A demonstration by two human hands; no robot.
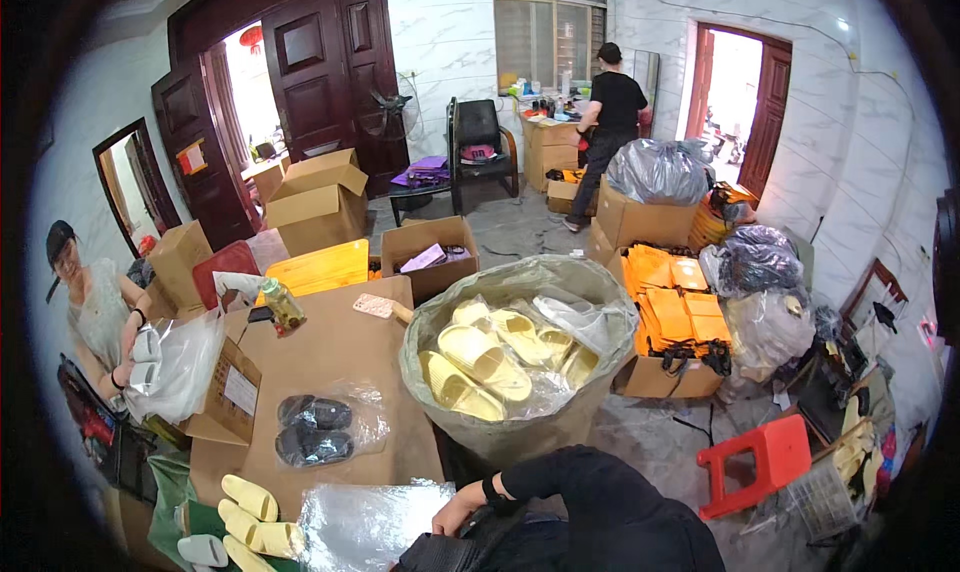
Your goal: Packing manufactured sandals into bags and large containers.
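My right hand (457,510), with a dark band at the wrist and a black sleeve, reaches in at the lower middle. Its fingers curl down beside a dark ribbed thing (440,552), whose kind I cannot make out. Just left of the hand lies a pile of shiny clear plastic bags (355,522) on the cardboard-covered table (400,452). My left hand is not in view. Further up the table, a pair of dark slippers (314,430) rests in a clear bag. Pale yellow slippers (255,517) lie at the lower left.
A big sack (425,387) of bagged yellow slippers stands beyond my arm. A box (670,377) of orange packs and a red stool (755,467) are at right. One person (90,312) at left handles white slippers (146,357); another (612,112) stands at the back.
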